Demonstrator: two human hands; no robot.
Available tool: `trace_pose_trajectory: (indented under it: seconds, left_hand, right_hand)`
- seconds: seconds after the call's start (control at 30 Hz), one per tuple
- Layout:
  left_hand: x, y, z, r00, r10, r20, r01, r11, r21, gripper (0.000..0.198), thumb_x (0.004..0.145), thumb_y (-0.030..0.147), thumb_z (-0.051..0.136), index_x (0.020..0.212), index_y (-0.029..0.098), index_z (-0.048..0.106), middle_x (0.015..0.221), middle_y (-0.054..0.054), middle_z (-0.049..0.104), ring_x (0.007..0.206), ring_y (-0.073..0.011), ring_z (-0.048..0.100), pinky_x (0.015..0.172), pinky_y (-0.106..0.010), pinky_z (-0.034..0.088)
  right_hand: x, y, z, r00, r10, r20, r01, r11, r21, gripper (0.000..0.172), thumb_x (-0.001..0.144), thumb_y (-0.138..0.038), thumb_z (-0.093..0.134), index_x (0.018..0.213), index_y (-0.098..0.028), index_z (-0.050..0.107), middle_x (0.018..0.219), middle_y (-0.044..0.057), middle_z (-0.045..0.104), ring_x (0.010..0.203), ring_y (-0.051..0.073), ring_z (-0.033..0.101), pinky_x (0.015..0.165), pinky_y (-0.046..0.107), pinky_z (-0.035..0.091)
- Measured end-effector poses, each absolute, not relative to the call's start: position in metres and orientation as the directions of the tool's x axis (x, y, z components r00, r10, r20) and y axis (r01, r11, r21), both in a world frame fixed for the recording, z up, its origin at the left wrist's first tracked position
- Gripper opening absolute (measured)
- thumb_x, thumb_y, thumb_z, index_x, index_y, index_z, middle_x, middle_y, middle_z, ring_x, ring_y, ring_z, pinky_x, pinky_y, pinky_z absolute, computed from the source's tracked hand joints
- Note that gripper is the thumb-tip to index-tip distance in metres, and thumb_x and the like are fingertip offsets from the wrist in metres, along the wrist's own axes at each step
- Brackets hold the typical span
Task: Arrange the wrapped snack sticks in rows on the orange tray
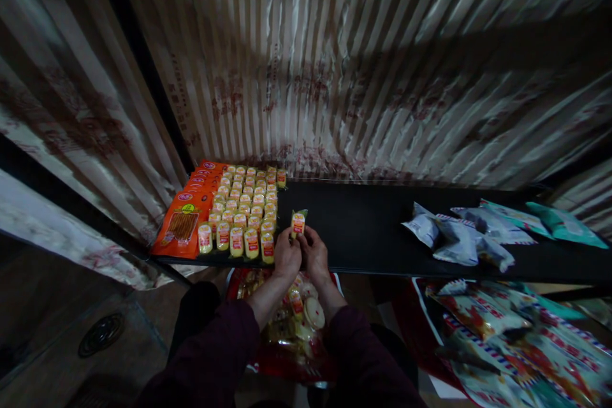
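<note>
My left hand (pixel 285 256) and my right hand (pixel 313 250) meet at the front edge of a black shelf (pixel 363 223). Together they pinch one small yellow snack packet (pixel 298 224) with a red label and hold it upright on the shelf. It stands just right of several rows of the same yellow packets (pixel 246 207). Both hands have their fingers closed on the packet. Dark sleeves cover my forearms.
Orange flat packs (pixel 184 224) lie stacked left of the yellow rows. An open bag of more packets (pixel 294 322) sits below my wrists. Silver and green bags (pixel 459 233) lie on the shelf's right; printed sacks (pixel 516 344) lie below them. A striped wall stands behind, and a floor drain (pixel 101 333) lies lower left.
</note>
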State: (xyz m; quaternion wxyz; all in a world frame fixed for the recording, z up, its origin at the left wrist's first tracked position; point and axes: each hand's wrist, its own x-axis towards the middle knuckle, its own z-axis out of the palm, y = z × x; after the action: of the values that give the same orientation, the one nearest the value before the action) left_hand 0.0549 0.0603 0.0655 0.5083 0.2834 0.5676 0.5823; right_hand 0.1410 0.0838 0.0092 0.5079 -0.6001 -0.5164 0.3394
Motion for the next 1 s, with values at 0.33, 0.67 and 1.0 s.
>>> trace_pose_trajectory:
  seconds: [0.33, 0.67, 1.0]
  left_hand:
    - [0.058, 0.074, 0.076, -0.335, 0.906, -0.26, -0.001, 0.276, 0.961, 0.028, 0.076, 0.007, 0.054, 0.1, 0.018, 0.065, 0.118, -0.009, 0.062, 0.117, -0.0197, 0.052, 0.106, -0.028, 0.031]
    - [0.059, 0.095, 0.073, -0.278, 0.924, -0.262, 0.262, 0.335, 0.905, 0.036, 0.087, 0.021, 0.043, 0.119, 0.015, 0.058, 0.126, -0.011, 0.06, 0.119, -0.019, 0.053, 0.1, -0.027, 0.039]
    - [0.064, 0.128, 0.073, -0.298, 0.923, -0.243, 0.329, 0.338, 0.882, 0.035, 0.089, 0.023, 0.041, 0.117, 0.014, 0.059, 0.126, -0.013, 0.06, 0.119, -0.0201, 0.054, 0.1, -0.027, 0.039]
  right_hand:
    - [0.139, 0.103, 0.013, 0.247, 0.963, 0.111, 0.459, -0.016, -0.889, 0.036, 0.077, -0.04, 0.052, 0.103, -0.02, 0.066, 0.092, 0.007, 0.073, 0.08, 0.021, 0.066, 0.075, 0.033, 0.05]
    - [0.137, 0.124, 0.014, 0.242, 0.969, 0.046, 0.528, -0.091, -0.844, 0.033, 0.077, -0.037, 0.052, 0.102, -0.021, 0.066, 0.095, 0.007, 0.073, 0.082, 0.022, 0.067, 0.076, 0.033, 0.051]
    - [0.134, 0.159, 0.011, 0.255, 0.965, 0.054, 0.482, -0.079, -0.873, 0.032, 0.075, -0.032, 0.052, 0.102, -0.022, 0.065, 0.094, 0.006, 0.072, 0.083, 0.022, 0.067, 0.078, 0.035, 0.052]
